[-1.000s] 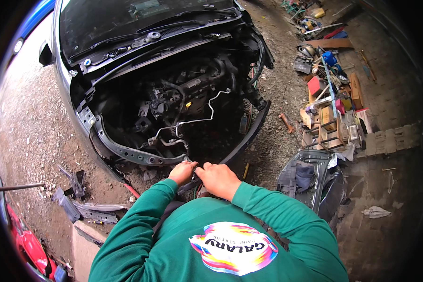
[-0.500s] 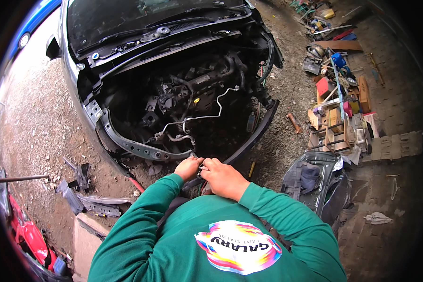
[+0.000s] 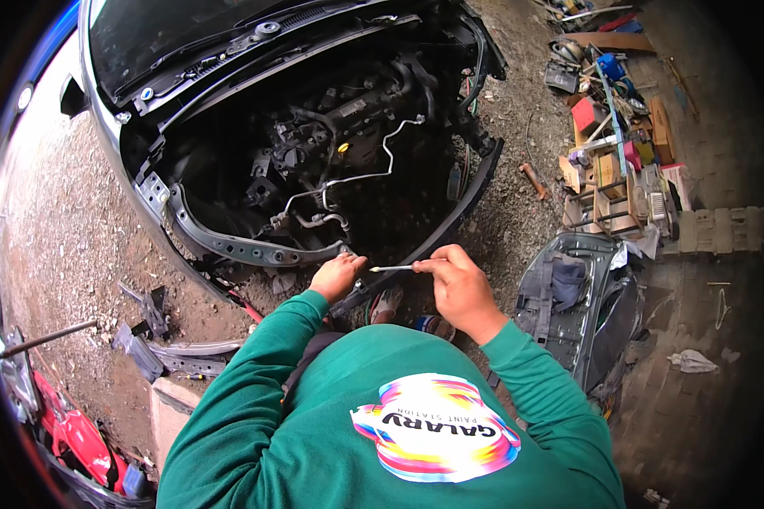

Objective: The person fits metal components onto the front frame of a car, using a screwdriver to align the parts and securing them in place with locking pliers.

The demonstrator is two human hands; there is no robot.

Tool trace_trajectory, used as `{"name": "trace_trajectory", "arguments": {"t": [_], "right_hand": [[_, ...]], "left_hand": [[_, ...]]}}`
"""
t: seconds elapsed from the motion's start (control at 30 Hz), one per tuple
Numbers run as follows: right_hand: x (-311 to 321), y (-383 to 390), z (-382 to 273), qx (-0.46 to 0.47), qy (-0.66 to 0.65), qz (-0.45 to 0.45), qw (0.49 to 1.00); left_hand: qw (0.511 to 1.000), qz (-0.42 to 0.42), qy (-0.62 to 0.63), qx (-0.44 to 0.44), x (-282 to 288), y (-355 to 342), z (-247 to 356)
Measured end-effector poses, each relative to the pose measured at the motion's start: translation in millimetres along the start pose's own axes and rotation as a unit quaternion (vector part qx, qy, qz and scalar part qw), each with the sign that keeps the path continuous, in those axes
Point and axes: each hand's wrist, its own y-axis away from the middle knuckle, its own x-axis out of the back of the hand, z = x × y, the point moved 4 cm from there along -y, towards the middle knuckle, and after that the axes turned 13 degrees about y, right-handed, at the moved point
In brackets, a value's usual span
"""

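Observation:
My right hand [image 3: 465,291] is closed around one end of a slim metal hand tool [image 3: 393,269] with a paler tip. The tool lies nearly level, its tip pointing left toward my left hand [image 3: 338,276]. The left fingers are bent and pressed together by the end of a curved grey metal support bar [image 3: 259,250] at the car's front. What those fingers pinch is hidden. Beyond my hands, the open engine bay shows a dark engine [image 3: 335,123] and a bent thin metal pipe [image 3: 356,178].
A dark curved front piece [image 3: 450,227] bounds the engine bay on the right. Farther right lie a car door [image 3: 560,297], a rusty metal piece [image 3: 533,181] and piled boxes and tools. At left are loose metal parts [image 3: 182,360], a rod [image 3: 47,337] and red body panels [image 3: 76,433].
My right hand has moved right, away from my left hand, and the metal tool now shows between them. The left hand stays by the bar's end. The view has shifted slightly.

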Motion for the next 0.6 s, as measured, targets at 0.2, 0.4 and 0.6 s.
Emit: {"name": "trace_trajectory", "arguments": {"t": [0.2,0.4,0.6], "right_hand": [[2,39,40,-0.056,-0.001,0.007,0.998],[-10,72,69,-0.104,-0.038,0.009,0.994],[-15,91,85,-0.141,-0.08,0.025,0.986]], "left_hand": [[0.996,-0.027,-0.061,-0.066,-8,7,-7],[0.996,-0.055,-0.058,-0.03,-1,-5,1],[0.961,0.104,0.217,0.136,33,-8,-18]]}}
